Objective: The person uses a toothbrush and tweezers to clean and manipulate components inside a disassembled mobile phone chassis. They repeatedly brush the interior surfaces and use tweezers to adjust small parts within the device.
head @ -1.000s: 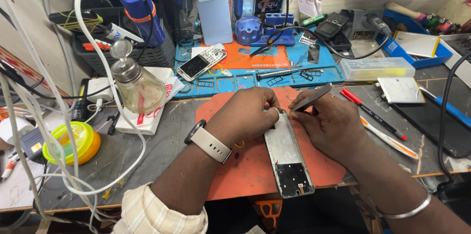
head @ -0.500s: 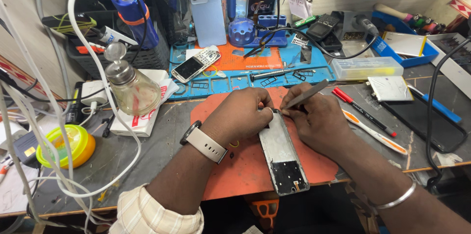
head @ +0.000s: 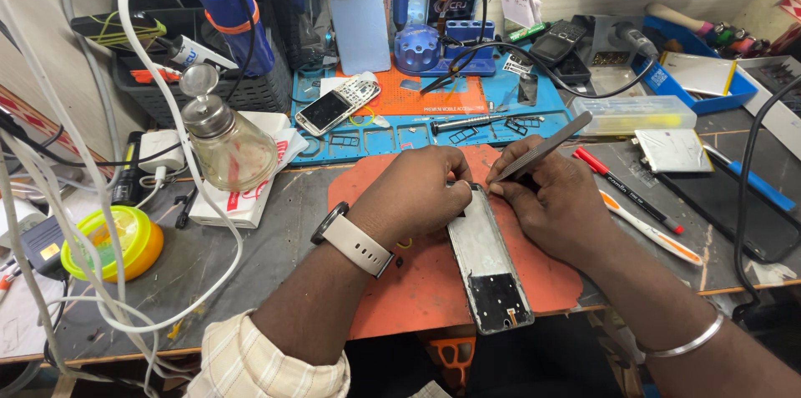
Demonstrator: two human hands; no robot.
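Observation:
An opened phone body (head: 486,258), a long silver frame with a dark board at its near end, lies on an orange work mat (head: 417,289). My left hand (head: 413,193), with a pale watch on the wrist, presses its fingers on the frame's upper left edge. My right hand (head: 551,206) holds metal tweezers (head: 542,148), their tip down at the frame's top edge, close to my left fingertips. A silver bangle (head: 684,342) circles my right wrist.
A glass dispenser bottle (head: 227,143) stands left of the mat on a white box. Behind it, a blue mat (head: 392,135) carries a small phone (head: 338,106) and a screwdriver. Red and orange pens (head: 638,206) lie right. A yellow tape roll (head: 113,239) and white cables sit left.
The view has shifted slightly. Both hands stay at the top of the phone frame, with the tweezers still at its upper edge.

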